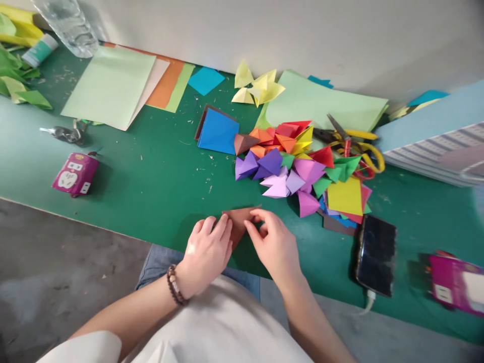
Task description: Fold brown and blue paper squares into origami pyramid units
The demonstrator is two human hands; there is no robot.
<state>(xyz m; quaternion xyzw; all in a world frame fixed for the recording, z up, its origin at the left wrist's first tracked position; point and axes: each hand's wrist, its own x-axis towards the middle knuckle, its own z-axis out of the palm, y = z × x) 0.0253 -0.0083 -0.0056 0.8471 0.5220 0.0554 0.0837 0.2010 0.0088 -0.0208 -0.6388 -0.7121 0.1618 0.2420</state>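
A folded piece of brown paper (239, 223) lies on the table between my hands, near the front edge. My left hand (207, 249) has its fingers close together and holds the paper's left side down. At the right corner, the thumb and forefinger of my right hand (274, 242) are closed on the paper. Part of the paper is hidden under my left fingers. Ahead and to the right sits a pile of folded paper pieces (289, 161) in several colours. A stack of square sheets with blue paper (219, 132) on top lies beyond my hands.
On the right are yellow-handled scissors (372, 154), a yellow paper square (345, 196), a phone (376, 254) on a cable and a purple power socket (456, 282). Leftward are another socket (75, 174), keys (68, 133), pale green sheets (109, 85) and a bottle (71, 25).
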